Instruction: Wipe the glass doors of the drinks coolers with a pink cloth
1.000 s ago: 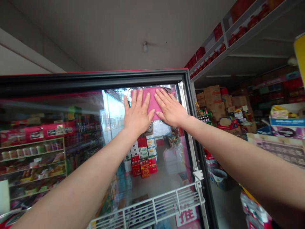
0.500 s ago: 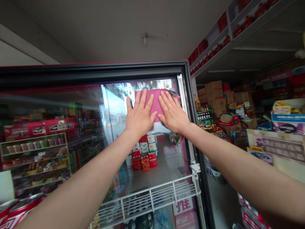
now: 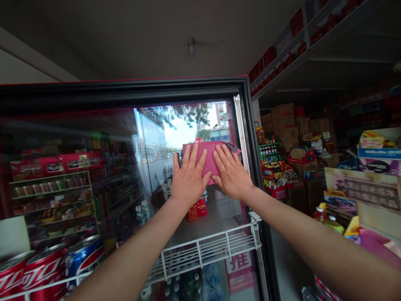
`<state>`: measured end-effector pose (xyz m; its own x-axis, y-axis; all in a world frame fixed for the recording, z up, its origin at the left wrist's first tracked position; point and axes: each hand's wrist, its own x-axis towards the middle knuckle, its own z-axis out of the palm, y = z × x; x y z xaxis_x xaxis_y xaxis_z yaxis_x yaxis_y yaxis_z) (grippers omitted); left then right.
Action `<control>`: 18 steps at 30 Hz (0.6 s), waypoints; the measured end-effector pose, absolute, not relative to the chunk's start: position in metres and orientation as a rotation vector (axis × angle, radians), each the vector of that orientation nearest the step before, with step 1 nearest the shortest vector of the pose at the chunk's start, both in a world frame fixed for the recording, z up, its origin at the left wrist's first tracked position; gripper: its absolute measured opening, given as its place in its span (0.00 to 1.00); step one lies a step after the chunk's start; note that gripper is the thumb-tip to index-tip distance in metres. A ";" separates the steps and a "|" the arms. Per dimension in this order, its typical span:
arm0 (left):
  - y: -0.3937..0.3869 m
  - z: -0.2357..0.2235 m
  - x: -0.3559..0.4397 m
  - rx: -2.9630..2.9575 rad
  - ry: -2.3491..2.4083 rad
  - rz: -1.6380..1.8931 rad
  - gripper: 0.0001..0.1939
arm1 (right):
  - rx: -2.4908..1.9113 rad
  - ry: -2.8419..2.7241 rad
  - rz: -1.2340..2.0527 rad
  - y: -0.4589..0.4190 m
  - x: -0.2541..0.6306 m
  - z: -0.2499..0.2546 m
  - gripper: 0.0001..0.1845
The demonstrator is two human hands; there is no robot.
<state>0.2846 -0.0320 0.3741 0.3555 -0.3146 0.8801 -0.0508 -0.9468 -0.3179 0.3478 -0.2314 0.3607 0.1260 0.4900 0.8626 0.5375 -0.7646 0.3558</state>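
Both hands press a pink cloth [image 3: 207,161] flat against the glass door [image 3: 156,138] of a drinks fridge. My left hand [image 3: 189,177] lies on the cloth's left part with its fingers spread, the outermost finger reaching past the cloth edge onto the glass. On the cloth's right part rests my right hand [image 3: 230,171], palm down, fingers stretched out. The two thumbs almost meet near the cloth's lower edge. A dark corner of the cloth shows beyond my right fingers.
Below the hands a white wire rack [image 3: 200,253] is fixed to the door. Red cola cans [image 3: 45,267] and a blue can [image 3: 84,255] stand at lower left. The black door frame [image 3: 255,159] runs down the right side. Cartons [image 3: 285,125] and goods fill the shop beyond.
Both hands have slid the cloth downward on the glass, uncovering reflected trees and sky above it. The view has shifted slightly, and more of the cans shows at lower left.
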 end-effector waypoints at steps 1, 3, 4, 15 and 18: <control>-0.032 0.370 0.284 -2.386 0.330 -1.619 0.41 | -2.329 -1.060 -1.747 -0.232 0.348 0.356 0.51; -0.032 0.364 0.282 -2.391 0.332 -1.603 0.41 | -2.336 -1.058 -1.741 -0.233 0.348 0.348 0.51; -0.032 0.362 0.282 -2.392 0.332 -1.596 0.40 | -2.339 -1.057 -1.740 -0.233 0.348 0.346 0.51; -0.026 0.367 0.282 -2.306 0.340 -1.559 0.44 | -2.276 -1.103 -1.863 -0.221 0.350 0.345 0.61; -0.019 0.369 0.280 -2.304 0.358 -1.571 0.44 | -2.272 -1.111 -1.852 -0.216 0.347 0.347 0.61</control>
<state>0.2803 -0.0191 0.3693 0.3607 -0.3839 0.8500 -0.0224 -0.9147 -0.4036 0.3469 -0.2159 0.3472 0.0507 0.5097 0.8589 0.5176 -0.7489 0.4139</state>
